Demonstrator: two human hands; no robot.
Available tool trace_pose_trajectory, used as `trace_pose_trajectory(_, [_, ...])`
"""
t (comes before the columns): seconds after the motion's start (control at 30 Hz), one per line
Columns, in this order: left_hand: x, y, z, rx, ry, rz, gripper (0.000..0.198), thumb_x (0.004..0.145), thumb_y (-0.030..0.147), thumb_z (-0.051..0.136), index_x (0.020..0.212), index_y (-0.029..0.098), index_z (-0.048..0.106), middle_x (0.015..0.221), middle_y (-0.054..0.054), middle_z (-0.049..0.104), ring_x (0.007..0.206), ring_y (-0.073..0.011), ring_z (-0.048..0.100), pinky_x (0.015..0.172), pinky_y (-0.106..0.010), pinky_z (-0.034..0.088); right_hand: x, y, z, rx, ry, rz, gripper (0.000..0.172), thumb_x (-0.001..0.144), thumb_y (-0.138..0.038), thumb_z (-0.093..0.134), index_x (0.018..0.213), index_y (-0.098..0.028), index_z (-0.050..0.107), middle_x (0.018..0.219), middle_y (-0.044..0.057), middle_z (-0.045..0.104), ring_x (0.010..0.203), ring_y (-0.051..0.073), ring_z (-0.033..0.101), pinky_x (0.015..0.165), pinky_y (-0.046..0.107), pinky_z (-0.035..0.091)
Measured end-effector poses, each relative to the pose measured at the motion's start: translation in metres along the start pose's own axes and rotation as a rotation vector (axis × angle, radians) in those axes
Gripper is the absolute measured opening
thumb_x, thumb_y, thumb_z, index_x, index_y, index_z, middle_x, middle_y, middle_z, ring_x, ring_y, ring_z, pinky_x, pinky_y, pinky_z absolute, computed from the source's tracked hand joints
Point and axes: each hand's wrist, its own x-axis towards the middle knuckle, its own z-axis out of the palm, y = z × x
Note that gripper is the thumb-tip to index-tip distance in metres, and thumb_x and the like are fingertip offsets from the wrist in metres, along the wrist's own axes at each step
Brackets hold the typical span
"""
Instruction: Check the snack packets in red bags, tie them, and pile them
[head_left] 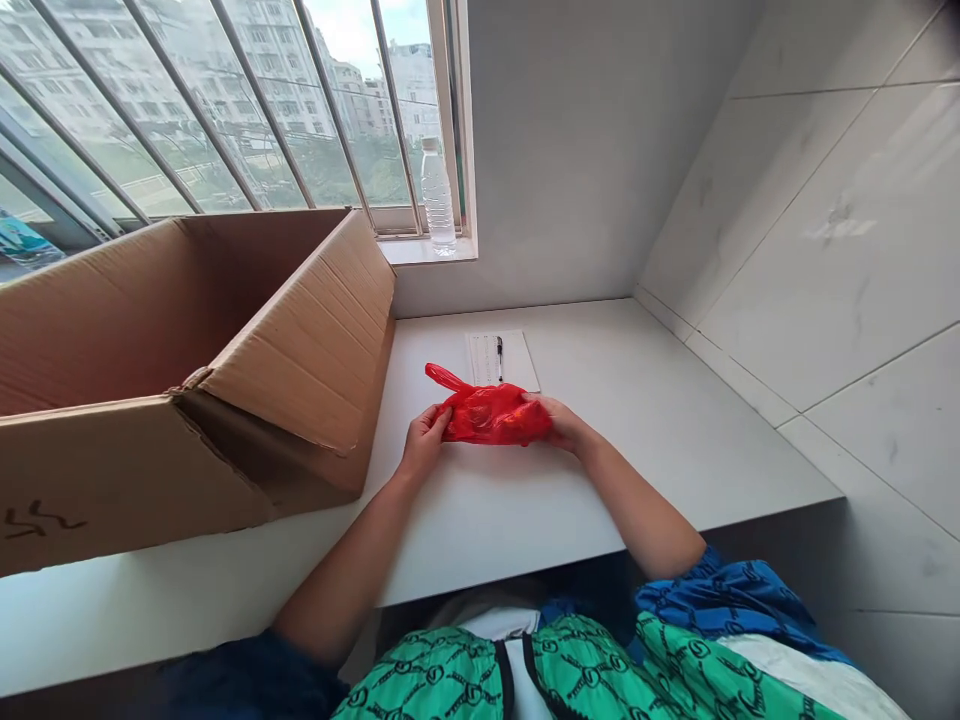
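Both hands pinch a crumpled red plastic bag (491,413) low over the white bench (637,400).

Your left hand (424,438) grips the bag's left end, fingers curled shut on the thin, glossy, wrinkled film; your right hand (559,423) clamps the right end the same way. One twisted handle loop sticks up at the bag's upper left. Bench surface is smooth, matte, flat. Just behind the bag lies a rectangular lined paper sheet (514,358) with a slim dark pen (499,357) on it. Big corrugated cardboard box (195,370), brown, flaps open, sits to your left, near the bag. Clear ribbed plastic bottle (438,198) stands upright on the window sill.
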Motion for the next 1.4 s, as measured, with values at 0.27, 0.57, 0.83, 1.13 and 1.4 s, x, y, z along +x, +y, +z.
trace_pose_trajectory(0.27, [0.002, -0.004, 0.000, 0.026, -0.010, 0.013, 0.058, 0.078, 0.058, 0.068, 0.116, 0.015, 0.061, 0.084, -0.005, 0.067, 0.068, -0.0163, 0.059, 0.060, -0.026, 0.051, 0.012, 0.016, 0.002, 0.016, 0.150, -0.076, 0.024, 0.085, -0.034, 0.070, 0.103, -0.018, 0.065, 0.091, 0.006, 0.073, 0.068, 0.015, 0.063, 0.055, 0.025, 0.052])
trace_pose_trajectory(0.57, [0.004, -0.005, 0.001, 0.023, -0.047, 0.015, 0.059, 0.083, 0.054, 0.065, 0.128, 0.018, 0.050, 0.079, -0.002, 0.064, 0.063, -0.0164, 0.059, 0.059, -0.031, 0.055, 0.023, 0.027, 0.013, -0.013, 0.234, -0.225, 0.036, 0.082, -0.050, 0.070, 0.102, -0.021, 0.063, 0.088, 0.002, 0.073, 0.064, 0.015, 0.062, 0.056, 0.025, 0.049])
trace_pose_trajectory(0.83, [-0.004, -0.002, -0.003, -0.027, -0.038, 0.087, 0.049, 0.083, 0.041, 0.063, 0.127, 0.020, 0.054, 0.096, -0.006, 0.068, 0.083, -0.0215, 0.066, 0.078, -0.036, 0.054, -0.006, 0.002, 0.012, -0.221, 0.222, -0.368, 0.049, 0.081, -0.055, 0.070, 0.118, -0.025, 0.060, 0.101, 0.004, 0.073, 0.083, 0.019, 0.069, 0.071, 0.030, 0.055])
trace_pose_trajectory(1.13, [-0.021, 0.017, -0.004, 0.363, 0.037, 0.416, 0.038, 0.097, 0.042, 0.041, 0.118, 0.017, 0.062, 0.075, -0.002, 0.065, 0.076, -0.0191, 0.064, 0.096, -0.041, 0.046, -0.031, -0.021, -0.013, -0.837, 0.374, -0.564, 0.038, 0.091, -0.056, 0.056, 0.098, -0.021, 0.070, 0.083, 0.004, 0.072, 0.092, 0.023, 0.068, 0.089, 0.039, 0.049])
trace_pose_trajectory(1.4, [-0.038, -0.007, 0.026, 1.228, -0.391, 0.583, 0.073, 0.093, 0.047, 0.054, 0.154, 0.017, 0.026, 0.157, -0.015, 0.033, 0.145, -0.0304, 0.030, 0.120, -0.053, 0.019, -0.014, 0.018, -0.003, -1.476, -0.047, -0.390, 0.073, 0.089, -0.050, 0.059, 0.152, -0.020, 0.036, 0.158, 0.010, 0.035, 0.149, 0.029, 0.024, 0.120, 0.053, 0.021])
